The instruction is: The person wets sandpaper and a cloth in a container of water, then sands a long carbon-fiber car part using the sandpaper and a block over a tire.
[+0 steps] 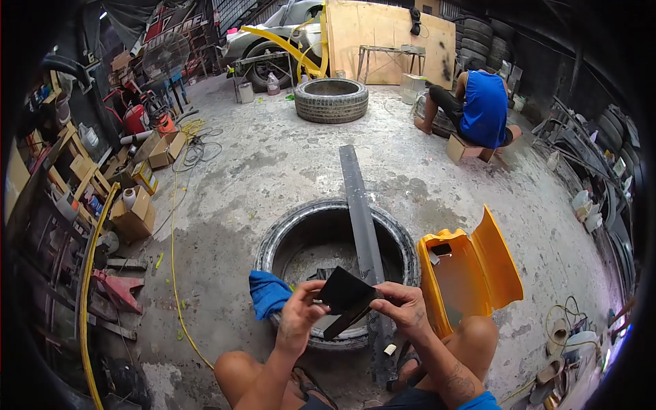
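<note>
- Sheet (pixel 344 290): black, held up between both hands above the near side of the tyre; a narrow dark flap (pixel 347 322) shows beneath it, and I cannot tell whether the two are one piece.
- Left hand (pixel 304 309): thumb and fingers bent, pinching the sheet's left edge.
- Right hand (pixel 402 304): thumb and fingers closed on the sheet's right corner.
- Tyre (pixel 265 251): lying flat on the floor (pixel 225 205) in front of the person's knees.
- Bar (pixel 359 212): long and dark, laid across the tyre, its far end reaching beyond the far rim.
- Cloth (pixel 268 295): blue, draped over the tyre's left side, near the left hand.
- Tub (pixel 497 263): yellow, just right of the tyre, with cloudy liquid inside.
- Scrap (pixel 389 349): small, pale, near the bar's close end.
- Second tyre (pixel 331 111): flat on the floor, well beyond the first.
- Co-worker (pixel 484 109): blue top, seated on a box (pixel 465 152) at far right, back turned.
- Plywood (pixel 389 34): upright at the rear, beside a car (pixel 287 31).
</note>
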Tool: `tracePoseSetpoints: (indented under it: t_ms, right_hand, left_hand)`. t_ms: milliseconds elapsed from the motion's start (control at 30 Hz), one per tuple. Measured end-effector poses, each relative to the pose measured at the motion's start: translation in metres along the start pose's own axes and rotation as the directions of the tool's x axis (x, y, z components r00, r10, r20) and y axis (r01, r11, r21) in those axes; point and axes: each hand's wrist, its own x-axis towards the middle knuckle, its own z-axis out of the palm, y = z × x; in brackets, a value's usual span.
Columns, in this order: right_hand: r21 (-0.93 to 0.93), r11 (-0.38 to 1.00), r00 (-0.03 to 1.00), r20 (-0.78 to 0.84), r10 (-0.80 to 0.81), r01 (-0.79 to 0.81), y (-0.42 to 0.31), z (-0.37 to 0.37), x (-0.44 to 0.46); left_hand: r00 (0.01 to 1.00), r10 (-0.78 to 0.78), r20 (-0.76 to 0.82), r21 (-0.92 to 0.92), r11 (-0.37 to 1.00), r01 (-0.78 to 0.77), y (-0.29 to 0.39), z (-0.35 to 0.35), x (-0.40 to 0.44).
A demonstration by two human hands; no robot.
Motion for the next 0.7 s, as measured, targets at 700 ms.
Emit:
tracePoseSetpoints:
  t_ms: [700]
  right_hand:
    - [-0.451, 0.882, 0.973, 0.103, 0.207, -0.140, 0.040, -0.035, -0.032]
  left_hand:
    - [0.873, 0.454, 0.177, 0.684, 0.581, -0.440, -0.004, 0.027, -0.015]
